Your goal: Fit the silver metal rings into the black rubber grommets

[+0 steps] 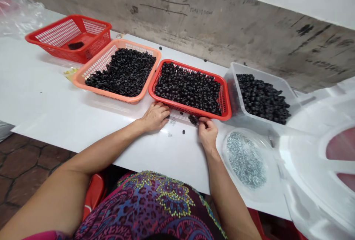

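My left hand [155, 117] rests on the white table by the front left corner of a red basket [191, 109], its fingers curled. A small black part [168, 117] shows at its fingertips. In front of the basket's right half, my right hand [208, 133] is closed, thumb and fingers pinched around a small dark part. Beside those fingertips lies a little cluster of black parts [193, 119]. One loose black part [183, 131] sits between the hands. Small black ring-like parts [188, 88] fill the red basket. What the palms cover is hidden.
An orange basket [111, 94] of black rings stands left of the red one. Behind it is another red basket [97, 44] holding one dark piece. On the right are a clear bin [235, 99] of black parts, a round tray of small silvery pieces [245, 158] and a white plastic chair [302, 151].
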The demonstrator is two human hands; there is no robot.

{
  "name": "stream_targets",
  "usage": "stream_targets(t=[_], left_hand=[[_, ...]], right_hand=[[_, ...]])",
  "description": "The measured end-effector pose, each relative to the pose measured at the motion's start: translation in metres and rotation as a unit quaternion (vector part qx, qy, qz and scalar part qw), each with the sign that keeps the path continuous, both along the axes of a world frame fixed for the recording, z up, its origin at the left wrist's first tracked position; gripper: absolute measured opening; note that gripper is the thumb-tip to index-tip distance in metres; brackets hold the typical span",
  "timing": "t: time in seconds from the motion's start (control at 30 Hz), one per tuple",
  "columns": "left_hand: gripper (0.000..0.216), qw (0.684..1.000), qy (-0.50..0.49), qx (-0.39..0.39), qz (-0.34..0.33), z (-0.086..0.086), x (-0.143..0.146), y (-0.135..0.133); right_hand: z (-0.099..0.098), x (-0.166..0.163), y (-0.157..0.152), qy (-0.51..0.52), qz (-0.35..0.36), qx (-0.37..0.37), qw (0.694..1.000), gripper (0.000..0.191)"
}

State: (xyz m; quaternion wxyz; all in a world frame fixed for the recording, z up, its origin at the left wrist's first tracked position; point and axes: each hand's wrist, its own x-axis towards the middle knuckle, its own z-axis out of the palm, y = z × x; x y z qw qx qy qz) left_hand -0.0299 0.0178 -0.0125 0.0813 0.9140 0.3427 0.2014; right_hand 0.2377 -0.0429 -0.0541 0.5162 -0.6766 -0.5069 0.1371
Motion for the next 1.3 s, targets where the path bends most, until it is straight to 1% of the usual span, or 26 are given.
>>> stream_targets(t=[0.13, 0.3, 0.37, 0.43, 0.53, 0.6, 0.67, 0.77, 0.87, 0.97, 1.03, 1.13, 1.23, 1.3], left_hand=[[0.024, 1.000, 0.019, 0.006, 0.008, -0.004, 0.004, 0.000], [0.022, 1.000, 0.014, 0.012, 0.001, -0.007, 0.006, 0.000], [0.022, 1.000, 0.000, 0.013, -0.003, -0.007, 0.006, 0.000], [0.021, 1.000, -0.023, 0.015, -0.002, -0.006, 0.005, 0.000], [0.020, 0.996, -0.086, 0.017, 0.006, -0.004, 0.004, 0.000], [0.020, 0.986, -0.167, -0.003, 0.011, -0.002, 0.003, -0.002], [0.018, 0.962, -0.264, -0.060, 0.017, 0.002, 0.003, -0.005], [0.013, 0.907, -0.377, -0.186, 0.033, 0.009, 0.005, -0.010], [0.012, 0.850, -0.441, -0.285, 0.045, 0.016, 0.006, -0.014], [0.012, 0.801, -0.479, -0.354, 0.057, 0.020, 0.006, -0.013], [0.014, 0.774, -0.495, -0.389, 0.069, 0.021, 0.006, -0.013], [0.018, 0.740, -0.508, -0.433, 0.082, 0.022, 0.008, -0.016], [0.023, 0.696, -0.516, -0.493, 0.081, 0.023, 0.010, -0.021], [0.026, 0.661, -0.518, -0.537, 0.079, 0.024, 0.011, -0.024]], right_hand=[[0.005, -0.002, -0.003, -0.031, -0.005, 0.013, 0.999, 0.022], [0.027, -0.011, -0.014, -0.104, 0.019, 0.035, 0.994, 0.020], [0.038, -0.016, -0.020, -0.127, 0.062, 0.018, 0.990, 0.020], [0.048, -0.020, -0.025, -0.164, 0.134, -0.008, 0.977, 0.021], [0.060, -0.024, -0.027, -0.240, 0.231, -0.041, 0.942, 0.023], [0.065, -0.028, -0.024, -0.276, 0.264, -0.064, 0.922, 0.023], [0.068, -0.035, -0.017, -0.301, 0.278, -0.092, 0.908, 0.022], [0.070, -0.053, -0.006, -0.345, 0.290, -0.136, 0.882, 0.023], [0.070, -0.073, 0.001, -0.383, 0.298, -0.179, 0.856, 0.020], [0.066, -0.083, 0.005, -0.400, 0.285, -0.213, 0.844, 0.016], [0.062, -0.083, 0.006, -0.394, 0.281, -0.215, 0.848, 0.015], [0.057, -0.076, 0.008, -0.354, 0.286, -0.202, 0.867, 0.017], [0.057, -0.067, 0.008, -0.266, 0.290, -0.184, 0.901, 0.025], [0.058, -0.062, 0.008, -0.175, 0.277, -0.168, 0.930, 0.026]])
